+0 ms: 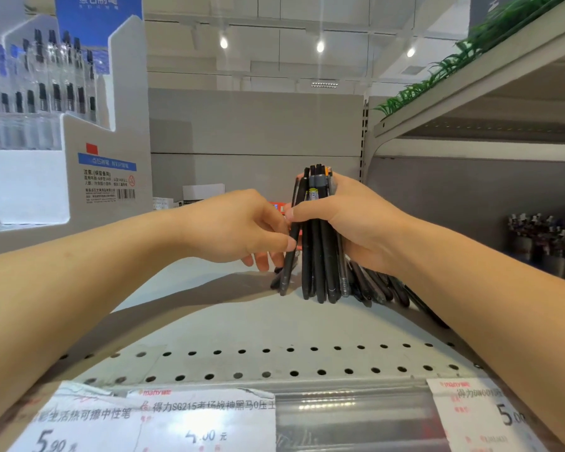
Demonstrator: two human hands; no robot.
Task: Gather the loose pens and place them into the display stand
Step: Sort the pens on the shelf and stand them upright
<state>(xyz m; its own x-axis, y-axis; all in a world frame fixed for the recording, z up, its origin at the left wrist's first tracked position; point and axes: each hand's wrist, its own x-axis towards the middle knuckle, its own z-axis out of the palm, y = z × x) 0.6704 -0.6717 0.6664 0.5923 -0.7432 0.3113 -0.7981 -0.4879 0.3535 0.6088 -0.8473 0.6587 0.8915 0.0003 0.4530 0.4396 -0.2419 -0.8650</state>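
My right hand (349, 223) grips an upright bundle of black pens (320, 262), their lower ends resting on the grey shelf (209, 314). My left hand (242, 226) pinches one black pen (289, 256) by thumb and forefinger, held upright against the left side of the bundle. Several more loose black pens (382, 285) lie flat on the shelf behind and below my right wrist, partly hidden. The white tiered display stand (88, 132) stands at the far left, with pens in its upper rows.
An upper shelf (470, 102) with green artificial grass overhangs at the right. A cup of pens (542, 236) stands at the far right. Price labels (190, 419) line the perforated front edge. Small white boxes (203, 192) sit at the back.
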